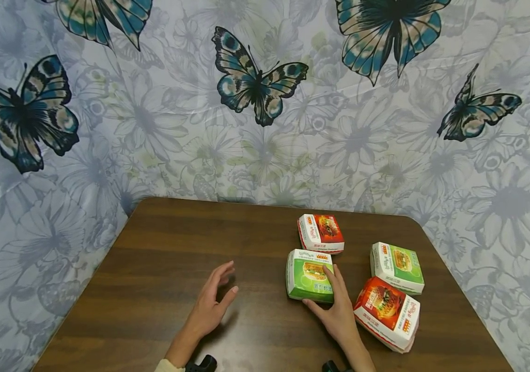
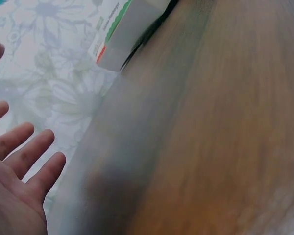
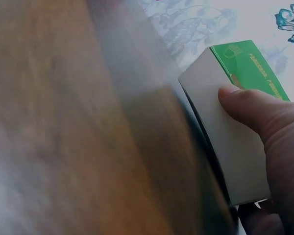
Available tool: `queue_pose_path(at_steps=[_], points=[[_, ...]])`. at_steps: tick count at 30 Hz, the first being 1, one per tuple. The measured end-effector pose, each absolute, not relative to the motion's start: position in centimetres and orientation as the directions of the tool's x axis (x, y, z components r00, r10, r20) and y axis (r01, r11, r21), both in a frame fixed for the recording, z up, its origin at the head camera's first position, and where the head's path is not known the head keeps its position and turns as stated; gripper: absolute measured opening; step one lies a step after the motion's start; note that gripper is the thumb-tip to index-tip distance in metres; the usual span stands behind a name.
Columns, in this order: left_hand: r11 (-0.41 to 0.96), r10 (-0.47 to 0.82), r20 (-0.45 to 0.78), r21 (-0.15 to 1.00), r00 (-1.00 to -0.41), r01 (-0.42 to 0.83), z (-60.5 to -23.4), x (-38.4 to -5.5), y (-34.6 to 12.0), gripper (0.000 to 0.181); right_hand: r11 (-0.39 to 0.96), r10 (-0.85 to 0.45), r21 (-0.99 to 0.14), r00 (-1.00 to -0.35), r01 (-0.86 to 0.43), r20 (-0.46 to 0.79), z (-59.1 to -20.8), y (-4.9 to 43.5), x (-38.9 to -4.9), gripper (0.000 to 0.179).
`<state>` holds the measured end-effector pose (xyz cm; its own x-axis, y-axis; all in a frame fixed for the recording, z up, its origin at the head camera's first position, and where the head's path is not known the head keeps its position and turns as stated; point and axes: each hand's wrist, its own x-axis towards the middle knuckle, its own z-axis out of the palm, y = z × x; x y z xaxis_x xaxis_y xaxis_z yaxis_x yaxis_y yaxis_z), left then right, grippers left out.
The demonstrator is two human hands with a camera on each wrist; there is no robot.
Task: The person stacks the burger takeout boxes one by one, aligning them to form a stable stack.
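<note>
In the head view, my right hand (image 1: pixel 341 314) holds a green-and-white burger box (image 1: pixel 303 281), with the thumb at its near side and the fingers along its right side. The right wrist view shows the thumb (image 3: pixel 247 106) pressed against the box's white side wall (image 3: pixel 230 152); the other fingers are mostly hidden. My left hand (image 1: pixel 206 308) hovers over the table to the left, fingers spread and holding nothing. Right behind the held box lies a red-and-white burger box (image 1: pixel 325 232).
To the right, a second green box (image 1: pixel 400 266) sits behind a red box (image 1: pixel 386 310) that is turned at an angle near my right wrist. All rest on a brown wooden table (image 1: pixel 153 289) with rounded back corners. Behind it hangs a butterfly-patterned cloth (image 1: pixel 265 160).
</note>
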<state>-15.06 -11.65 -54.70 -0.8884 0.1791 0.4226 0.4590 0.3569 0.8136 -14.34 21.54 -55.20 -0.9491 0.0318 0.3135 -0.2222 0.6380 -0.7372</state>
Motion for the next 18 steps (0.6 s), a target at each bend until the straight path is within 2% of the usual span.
queue_pose_path(at_steps=[10,18], points=[[0.351,0.201,0.387,0.829,-0.900,0.435,-54.8,-14.9,-11.6,0.064,0.624,-0.044,-0.710,-0.922,-0.326,0.385,-55.4,19.7,-12.9,0.098],[0.335,0.272,0.398,0.814,-0.876,0.474,-55.0,-14.9,-11.2,0.073,0.609,-0.100,-0.704,-0.915,-0.367,0.391,-55.2,17.8,-11.3,0.101]])
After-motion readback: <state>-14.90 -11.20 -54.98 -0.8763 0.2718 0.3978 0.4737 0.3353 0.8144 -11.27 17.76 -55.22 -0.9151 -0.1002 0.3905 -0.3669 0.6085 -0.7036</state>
